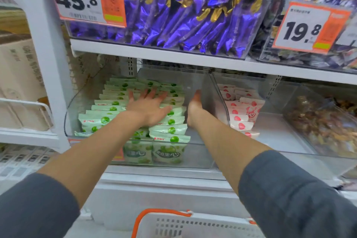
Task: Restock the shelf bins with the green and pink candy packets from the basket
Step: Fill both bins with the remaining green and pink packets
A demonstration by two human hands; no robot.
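Green candy packets [105,120] stand in rows in the clear bin [195,157], and we lay our left hand [148,107] flat on them, fingers spread wide, gripping nothing. Our right hand [195,109] stands edge-on with straight fingers, empty, at the rows' right side near the bin's right wall. Pink candy packets [241,114] sit along the left wall of the next bin [274,135]; the basket [173,226] is below both bins.
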